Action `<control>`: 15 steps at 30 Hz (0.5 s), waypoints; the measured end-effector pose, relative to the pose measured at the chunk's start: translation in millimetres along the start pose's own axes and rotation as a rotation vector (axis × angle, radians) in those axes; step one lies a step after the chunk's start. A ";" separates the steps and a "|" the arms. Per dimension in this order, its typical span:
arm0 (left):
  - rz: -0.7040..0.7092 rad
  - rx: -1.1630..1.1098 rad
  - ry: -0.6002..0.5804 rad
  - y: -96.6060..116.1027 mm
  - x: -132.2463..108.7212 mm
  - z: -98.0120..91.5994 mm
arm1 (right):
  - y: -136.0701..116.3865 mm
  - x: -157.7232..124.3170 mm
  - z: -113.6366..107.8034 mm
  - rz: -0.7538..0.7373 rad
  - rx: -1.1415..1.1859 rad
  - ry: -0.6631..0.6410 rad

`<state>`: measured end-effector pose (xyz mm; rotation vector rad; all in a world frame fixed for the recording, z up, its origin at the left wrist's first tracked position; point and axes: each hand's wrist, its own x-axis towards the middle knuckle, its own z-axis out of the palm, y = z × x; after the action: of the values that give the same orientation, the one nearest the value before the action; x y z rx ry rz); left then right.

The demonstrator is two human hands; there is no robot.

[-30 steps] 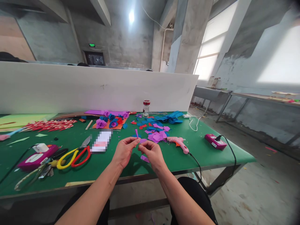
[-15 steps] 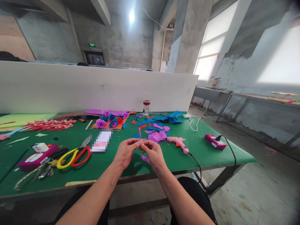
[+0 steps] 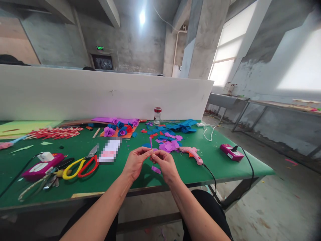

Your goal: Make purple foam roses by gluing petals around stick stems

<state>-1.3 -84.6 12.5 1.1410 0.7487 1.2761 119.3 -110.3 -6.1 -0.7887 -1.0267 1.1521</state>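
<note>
Left hand [image 3: 134, 163], right hand [image 3: 165, 163]: fingertips pinched on narrow purple piece [image 3: 150, 142] | likely light, soft, crushable | best held low

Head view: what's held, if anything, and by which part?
A slim purple paper-like strip, pinched at its lower end by the left hand's grip and right hand's grip; its top points up.

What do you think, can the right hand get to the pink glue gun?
Probably yes: the pink glue gun lies close to the right of the right hand, and nothing seems in the way. It does look busy at the thin purple piece, though.
</note>
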 end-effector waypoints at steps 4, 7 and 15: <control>-0.024 0.002 0.021 2.8 1.2 -2.7 | -2.5 -0.7 -1.9 0.016 0.003 -0.026; -0.072 -0.023 0.020 5.0 2.5 -4.5 | -2.0 -0.9 -4.1 0.042 -0.008 -0.059; 0.045 0.112 -0.003 2.1 2.5 -5.7 | 3.7 0.0 -3.7 0.093 0.054 -0.065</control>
<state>-6.8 -81.0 13.1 1.2553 0.8044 1.2832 121.6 -109.3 -10.8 -0.7671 -1.0175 1.2871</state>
